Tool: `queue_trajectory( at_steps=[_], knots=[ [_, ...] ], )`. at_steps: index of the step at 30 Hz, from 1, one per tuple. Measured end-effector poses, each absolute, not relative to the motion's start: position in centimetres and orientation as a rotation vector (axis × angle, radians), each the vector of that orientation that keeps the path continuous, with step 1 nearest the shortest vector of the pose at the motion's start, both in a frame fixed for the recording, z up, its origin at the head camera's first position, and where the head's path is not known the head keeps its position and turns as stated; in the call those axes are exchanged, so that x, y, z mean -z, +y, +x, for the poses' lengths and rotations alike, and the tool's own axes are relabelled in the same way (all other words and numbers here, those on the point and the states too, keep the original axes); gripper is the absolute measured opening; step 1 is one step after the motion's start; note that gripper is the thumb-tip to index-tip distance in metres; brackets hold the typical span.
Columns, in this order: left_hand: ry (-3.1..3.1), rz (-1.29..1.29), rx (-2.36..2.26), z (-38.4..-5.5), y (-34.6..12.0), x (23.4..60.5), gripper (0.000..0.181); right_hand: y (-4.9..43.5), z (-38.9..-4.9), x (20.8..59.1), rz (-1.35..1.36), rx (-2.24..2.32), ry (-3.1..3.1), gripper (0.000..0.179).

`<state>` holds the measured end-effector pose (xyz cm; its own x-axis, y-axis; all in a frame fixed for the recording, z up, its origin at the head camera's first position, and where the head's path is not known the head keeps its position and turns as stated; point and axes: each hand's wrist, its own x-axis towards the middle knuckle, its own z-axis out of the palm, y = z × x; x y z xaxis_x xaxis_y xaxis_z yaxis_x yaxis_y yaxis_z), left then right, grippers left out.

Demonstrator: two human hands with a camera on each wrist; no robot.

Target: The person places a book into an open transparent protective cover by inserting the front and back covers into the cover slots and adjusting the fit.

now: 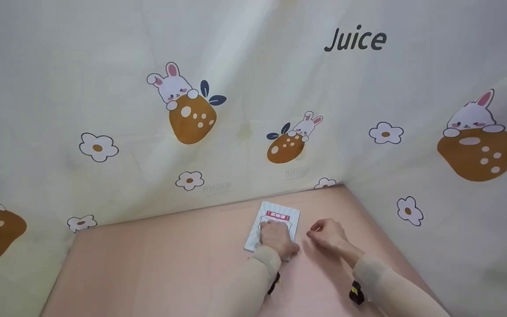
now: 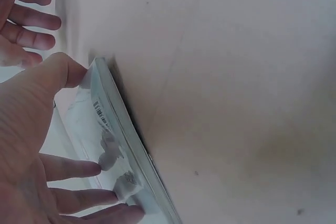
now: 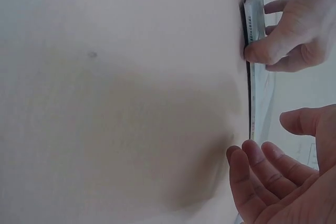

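A thin light-blue book [image 1: 275,209] with a red label lies flat on the pink tabletop [image 1: 170,251]. My left hand [image 1: 277,240] rests on its cover. In the left wrist view, the fingers spread over the cover and the thumb touches a corner, near a printed barcode [image 2: 100,109]. Just right of the book hovers my right hand [image 1: 330,233], holding nothing. Its fingers are loosely bent in the right wrist view, the thumb apart from them.
Pale cloth [image 1: 244,163] printed with rabbits, fruit and flowers hangs behind and to the right of the table. The table's back right corner [image 1: 341,187] meets the cloth beyond the book. Both forearms reach in from the front in light sleeves.
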<state>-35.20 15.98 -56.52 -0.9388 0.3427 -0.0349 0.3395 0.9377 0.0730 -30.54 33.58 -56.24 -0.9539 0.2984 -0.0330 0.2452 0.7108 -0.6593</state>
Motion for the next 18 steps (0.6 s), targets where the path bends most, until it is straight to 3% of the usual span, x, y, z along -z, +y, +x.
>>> queue_trajectory(
  at_steps=[12, 18],
  knots=[
    [3.06, 0.432, -0.299, -34.2, 17.0, 56.6, 0.037, 32.2, -30.2, 56.7, -0.383, -1.131, -2.81, 0.015],
    [3.099, 0.626, -0.215, -34.7, 16.5, 56.4, 0.016, 32.1, -30.5, 56.3, -0.392, -1.174, -2.771, 0.013]
  ],
)
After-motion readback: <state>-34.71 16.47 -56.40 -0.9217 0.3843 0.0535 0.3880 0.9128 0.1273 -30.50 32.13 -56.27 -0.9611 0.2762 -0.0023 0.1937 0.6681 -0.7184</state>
